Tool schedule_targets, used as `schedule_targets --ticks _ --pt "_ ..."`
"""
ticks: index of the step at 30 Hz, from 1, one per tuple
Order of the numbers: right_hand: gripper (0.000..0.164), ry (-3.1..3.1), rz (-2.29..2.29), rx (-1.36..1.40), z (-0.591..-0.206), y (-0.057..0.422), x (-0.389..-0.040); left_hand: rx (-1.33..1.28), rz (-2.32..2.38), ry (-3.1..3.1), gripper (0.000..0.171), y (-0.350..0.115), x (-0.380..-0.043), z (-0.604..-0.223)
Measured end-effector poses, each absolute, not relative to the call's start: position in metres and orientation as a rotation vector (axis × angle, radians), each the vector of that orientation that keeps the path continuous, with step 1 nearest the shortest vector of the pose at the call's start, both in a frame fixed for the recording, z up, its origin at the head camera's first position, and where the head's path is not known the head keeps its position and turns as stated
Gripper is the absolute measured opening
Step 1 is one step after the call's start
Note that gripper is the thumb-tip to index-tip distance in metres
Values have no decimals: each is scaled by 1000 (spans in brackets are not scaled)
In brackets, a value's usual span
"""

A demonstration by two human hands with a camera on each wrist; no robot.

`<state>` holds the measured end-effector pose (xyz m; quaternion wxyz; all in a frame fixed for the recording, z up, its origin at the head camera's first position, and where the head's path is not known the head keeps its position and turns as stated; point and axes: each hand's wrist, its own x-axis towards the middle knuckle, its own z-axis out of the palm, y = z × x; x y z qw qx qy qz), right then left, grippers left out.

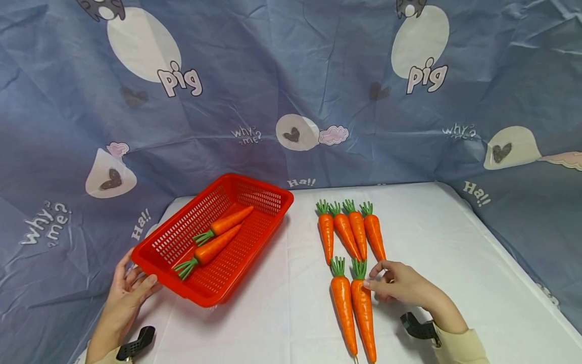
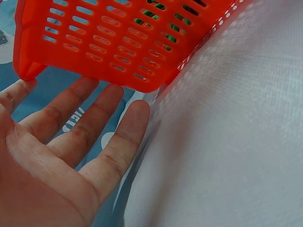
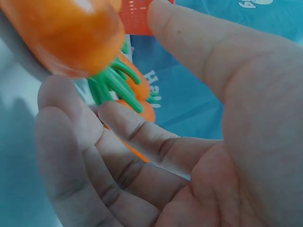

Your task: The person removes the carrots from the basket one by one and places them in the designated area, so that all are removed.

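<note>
At the left, a red perforated plastic basket (image 1: 245,273) sits angled on the white cloth, with two carrots (image 1: 215,248) lying in it. My left hand (image 1: 126,292) is at the basket's near left corner. In the left wrist view, the fingers of that hand (image 2: 75,137) are extended, with fingertips at the basket's lower edge. My right hand (image 1: 402,284) is beside the right one of two near carrots (image 1: 362,308), its thumb at the carrot's top. The right wrist view shows that carrot (image 3: 66,33) between spread thumb and fingers (image 3: 137,127), not gripped.
Several more carrots (image 1: 345,230) lie in a row farther back, green tops away from me. The other near carrot (image 1: 343,306) lies to the left of the one by my hand. A blue printed cloth (image 1: 364,151) rises behind the white table surface (image 1: 291,313).
</note>
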<state>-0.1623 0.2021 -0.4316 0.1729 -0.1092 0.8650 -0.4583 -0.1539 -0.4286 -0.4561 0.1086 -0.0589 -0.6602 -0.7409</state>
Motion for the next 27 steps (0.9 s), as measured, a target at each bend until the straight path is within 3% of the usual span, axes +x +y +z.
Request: schedule_targets --ticks 10,19,27 --pt "38 2553 -1282 -447 -409 202 -178 -219 -2192 -1908 83 -428 -153 -456" --pt "30 2559 -1259 -665 -390 171 -206 -168 -2154 -1962 82 -427 -155 -454" --pt "35 2621 -1102 -809 -364 142 -233 -172 -2184 -1933 82 -428 -154 -455"
